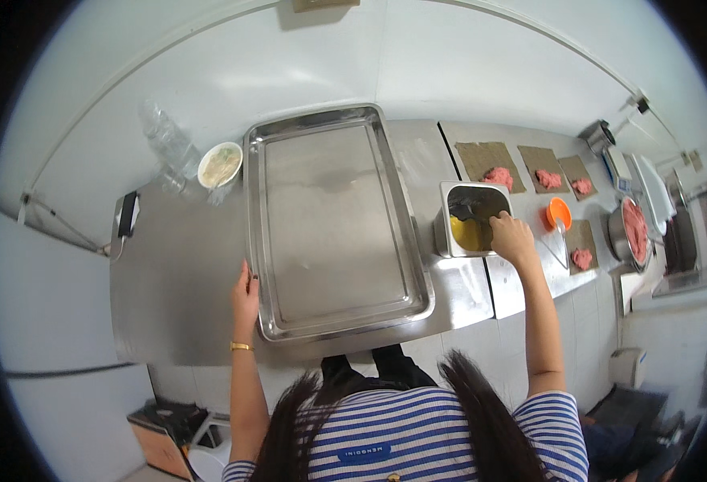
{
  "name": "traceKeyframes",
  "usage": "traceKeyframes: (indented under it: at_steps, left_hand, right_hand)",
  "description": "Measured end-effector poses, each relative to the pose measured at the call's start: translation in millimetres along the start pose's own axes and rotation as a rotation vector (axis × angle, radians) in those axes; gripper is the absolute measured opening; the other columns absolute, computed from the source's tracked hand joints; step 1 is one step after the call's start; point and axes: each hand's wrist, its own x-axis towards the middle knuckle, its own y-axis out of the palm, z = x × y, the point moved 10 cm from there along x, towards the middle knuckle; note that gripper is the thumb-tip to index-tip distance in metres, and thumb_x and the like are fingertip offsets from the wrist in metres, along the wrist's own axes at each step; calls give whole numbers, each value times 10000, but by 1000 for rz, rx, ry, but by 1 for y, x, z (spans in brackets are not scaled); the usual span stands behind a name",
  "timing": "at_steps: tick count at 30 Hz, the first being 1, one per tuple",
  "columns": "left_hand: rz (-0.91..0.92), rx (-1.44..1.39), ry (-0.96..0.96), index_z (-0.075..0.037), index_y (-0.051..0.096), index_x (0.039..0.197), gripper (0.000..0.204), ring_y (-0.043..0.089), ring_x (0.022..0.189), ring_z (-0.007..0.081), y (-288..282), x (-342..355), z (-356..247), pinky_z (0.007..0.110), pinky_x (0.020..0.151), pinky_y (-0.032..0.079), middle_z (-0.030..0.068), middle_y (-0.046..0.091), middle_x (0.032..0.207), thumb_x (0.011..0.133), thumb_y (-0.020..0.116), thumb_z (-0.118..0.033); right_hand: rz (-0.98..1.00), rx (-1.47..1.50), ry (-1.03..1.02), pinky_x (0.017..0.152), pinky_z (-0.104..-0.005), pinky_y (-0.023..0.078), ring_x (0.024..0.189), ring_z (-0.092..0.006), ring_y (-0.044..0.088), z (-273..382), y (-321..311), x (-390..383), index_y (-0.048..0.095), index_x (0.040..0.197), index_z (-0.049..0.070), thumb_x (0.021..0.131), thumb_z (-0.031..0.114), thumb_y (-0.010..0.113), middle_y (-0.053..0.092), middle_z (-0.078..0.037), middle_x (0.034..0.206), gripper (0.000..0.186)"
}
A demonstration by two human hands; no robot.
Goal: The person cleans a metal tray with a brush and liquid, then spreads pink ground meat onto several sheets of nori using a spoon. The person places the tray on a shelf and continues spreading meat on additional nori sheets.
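A large steel tray (329, 225) lies on the steel table. My left hand (246, 297) grips its left rim near the front corner. Right of the tray stands a square steel container (454, 249) with yellow liquid (467, 233) and a dark interior. My right hand (511, 237) reaches into that container with fingers closed; whatever they hold is hidden. An orange bowl (556, 210) with a pale-handled utensil (562, 239) sits just right of the container.
Several brown sheets (534, 157) bearing pink minced mixture (548, 178) lie at the right, beside a steel bowl (634, 229) of the same mixture and a scale (614, 165). A white bowl (219, 169), plastic bags (165, 140) and a black device (127, 213) are at the left.
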Motion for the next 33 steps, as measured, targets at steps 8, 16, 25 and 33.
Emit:
traceKeyframes:
  at_steps: [8,16,25,33]
  left_hand:
    - [70,-214,-109,-95,350,1419,514,450,692,113,10,10,8,251,672,430,72,601,876,923,484,-97]
    - [17,-284,-20,-49,339,1410,514,315,558,115,22,4,-7,272,513,336,35,360,631,922,488,-102]
    - [32,-341,-33,-47,333,1414,510,328,572,94,36,-7,-21,252,516,326,-11,349,657,930,485,-97]
    - [25,-320,12,-35,309,1417,502,427,628,134,36,-6,-25,273,639,444,166,649,983,943,453,-116]
  right_hand:
    - [-100,93,245,701,-457,511,815,-372,635,8,-32,-49,659,827,41,746,72,520,622,-176,888,164]
    - [-145,181,458,733,-465,498,835,-355,630,9,-39,-86,687,905,87,804,142,527,633,-173,909,197]
    - [-134,237,559,773,-448,498,858,-365,634,-5,-31,-91,698,1015,125,822,184,535,653,-191,930,259]
    - [-355,403,426,770,-415,486,869,-339,639,-12,-79,-83,665,1095,109,810,146,571,653,-181,952,303]
